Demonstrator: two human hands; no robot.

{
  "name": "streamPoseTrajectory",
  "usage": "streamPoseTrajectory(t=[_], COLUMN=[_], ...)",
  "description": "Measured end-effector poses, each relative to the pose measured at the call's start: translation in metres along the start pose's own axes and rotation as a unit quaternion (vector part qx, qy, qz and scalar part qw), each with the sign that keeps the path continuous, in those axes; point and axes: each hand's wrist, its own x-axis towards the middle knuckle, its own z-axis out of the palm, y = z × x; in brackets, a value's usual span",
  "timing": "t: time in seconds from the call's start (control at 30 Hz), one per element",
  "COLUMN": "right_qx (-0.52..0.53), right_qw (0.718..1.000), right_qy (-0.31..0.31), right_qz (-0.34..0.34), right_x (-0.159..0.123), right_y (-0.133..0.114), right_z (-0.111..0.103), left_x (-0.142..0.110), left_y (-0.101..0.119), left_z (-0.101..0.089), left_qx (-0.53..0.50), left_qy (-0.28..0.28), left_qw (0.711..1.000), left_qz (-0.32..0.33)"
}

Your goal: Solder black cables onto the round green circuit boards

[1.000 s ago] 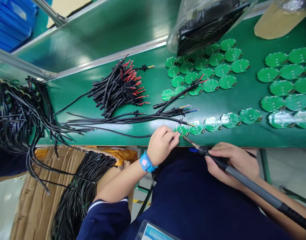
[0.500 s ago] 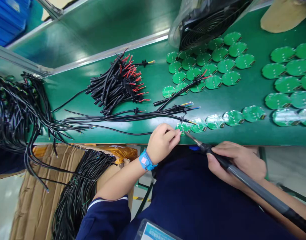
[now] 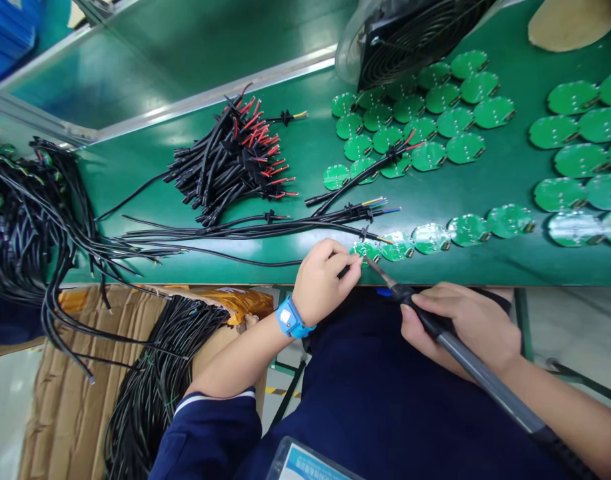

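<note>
My left hand [image 3: 325, 277], with a blue band on the wrist, is closed in a pinch at the left edge of a small green circuit board [image 3: 368, 250] by the table's front edge. A black cable [image 3: 255, 259] runs along the table into those fingers; its end is hidden by them. My right hand [image 3: 470, 327] grips a soldering iron [image 3: 485, 373] like a pen. The iron's tip meets the same board close to my left fingertips. Rightward from it, several more green boards [image 3: 432, 239] lie in a row.
Black cables with red wire ends [image 3: 230, 160] form a pile at the back. A fan [image 3: 420, 43] stands behind rows of green boards [image 3: 455, 123]. More cables [image 3: 25, 220] hang over the left side, above a cardboard box [image 3: 80, 400] holding bundled cables [image 3: 150, 387].
My right hand and the soldering iron have shifted slightly left, with the tip a little nearer my left fingers. My left hand keeps its pinch. The whole view has tilted slightly.
</note>
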Motion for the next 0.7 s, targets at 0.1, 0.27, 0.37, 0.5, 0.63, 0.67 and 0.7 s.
streamPoseTrajectory(t=[0.1, 0.27, 0.37, 0.5, 0.63, 0.67, 0.7], right_qx=[-0.011, -0.015, 0.003, -0.004, -0.006, -0.003, -0.001], right_qw=[1.0, 0.999, 0.999, 0.99, 0.989, 0.99, 0.991], right_qy=[0.011, -0.029, 0.022, 0.109, 0.133, 0.127, 0.122], right_qz=[-0.022, 0.01, 0.049, 0.086, 0.068, 0.063, 0.06], right_x=[-0.003, -0.003, 0.0, 0.002, 0.006, 0.007, 0.009], right_y=[-0.004, -0.009, -0.009, -0.006, -0.003, -0.003, -0.003], right_z=[0.004, 0.003, -0.005, -0.008, -0.002, -0.001, -0.001], left_x=[0.001, 0.005, 0.007, 0.011, 0.016, 0.017, 0.017], left_y=[0.004, 0.008, 0.01, 0.012, 0.014, 0.013, 0.013], left_z=[0.001, -0.002, -0.005, -0.01, -0.014, -0.015, -0.016], left_qx=[-0.016, -0.02, -0.013, -0.013, -0.019, -0.022, -0.025], left_qy=[0.01, -0.015, -0.032, -0.055, -0.078, -0.083, -0.086], left_qw=[0.999, 0.998, 0.998, 0.997, 0.995, 0.995, 0.995], left_qz=[-0.03, -0.049, -0.053, -0.055, -0.054, -0.053, -0.053])
